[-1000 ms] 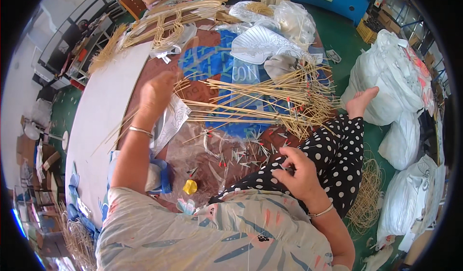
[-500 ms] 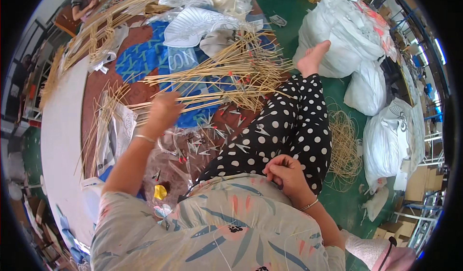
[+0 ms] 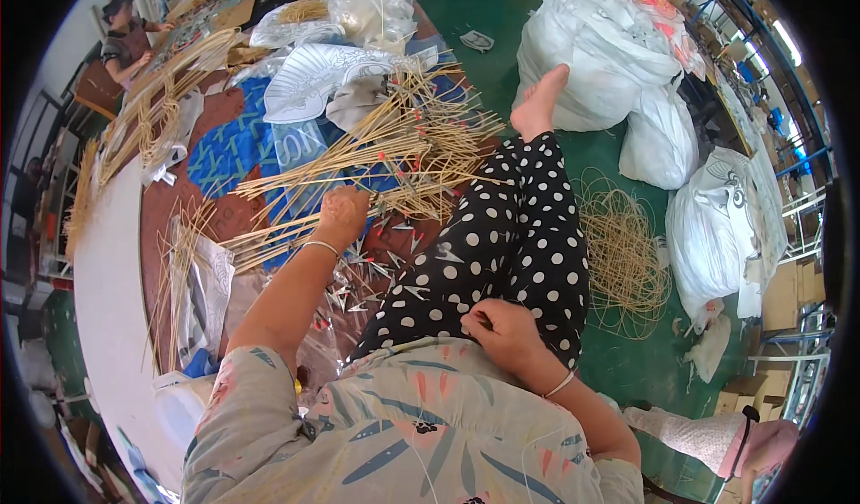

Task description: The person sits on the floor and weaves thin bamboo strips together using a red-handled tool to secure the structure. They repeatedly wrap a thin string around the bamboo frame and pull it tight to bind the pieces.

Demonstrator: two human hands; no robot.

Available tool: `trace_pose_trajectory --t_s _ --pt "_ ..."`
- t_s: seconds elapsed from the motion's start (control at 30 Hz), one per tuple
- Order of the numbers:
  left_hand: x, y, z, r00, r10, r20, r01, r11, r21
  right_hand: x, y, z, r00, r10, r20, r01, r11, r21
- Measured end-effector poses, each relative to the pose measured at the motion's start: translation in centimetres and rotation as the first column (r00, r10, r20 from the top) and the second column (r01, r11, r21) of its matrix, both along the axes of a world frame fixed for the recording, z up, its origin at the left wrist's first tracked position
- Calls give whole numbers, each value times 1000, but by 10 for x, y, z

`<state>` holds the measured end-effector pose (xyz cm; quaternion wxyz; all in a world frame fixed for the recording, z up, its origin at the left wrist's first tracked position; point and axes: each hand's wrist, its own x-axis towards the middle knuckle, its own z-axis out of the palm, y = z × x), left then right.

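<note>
My left hand is over the pile of thin bamboo sticks, its fingers curled downward among the stick ends. What those fingers grip, if anything, is hidden by the back of the hand. Small silver clips, some with red ends, lie scattered just below that hand, and more red ends show among the sticks. My right hand rests at my lap on the dotted trousers, thumb and fingers closed together; anything inside them is too small to make out.
A white fan-shaped sheet with line drawing lies beyond the sticks, on blue cloth. On the green floor to the right are a tangle of thin cane and bulging white bags. Another person sits at the far left.
My left hand has moved right and a little away from me, toward the denser part of the sticks and clips. The right hand stays closed at my lap. The whole view has shifted slightly.
</note>
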<state>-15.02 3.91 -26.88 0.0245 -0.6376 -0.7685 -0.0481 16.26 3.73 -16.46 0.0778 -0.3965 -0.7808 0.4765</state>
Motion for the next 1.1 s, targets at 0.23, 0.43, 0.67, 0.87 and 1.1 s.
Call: trace_pose_trajectory --t_s 0.23,0.43,0.67,0.87,1.1 --pt "-9 -2 35 989 -67 129 24 949 314 -25 27 27 952 80 -294 -151 962 -227" --pt "0 -25 105 964 -103 246 -61 812 581 -49 21 33 885 461 -65 -428 860 278" --pt "30 -47 164 953 -163 254 -63 716 695 -76 6 68 848 463 -256 -252 779 574" --pt "51 -49 191 957 -251 145 52 638 768 -58 16 78 787 448 -424 -28 712 701" --pt "80 -55 212 920 -359 156 105 611 785 1 48 102 588 -236 -774 525 839 143"
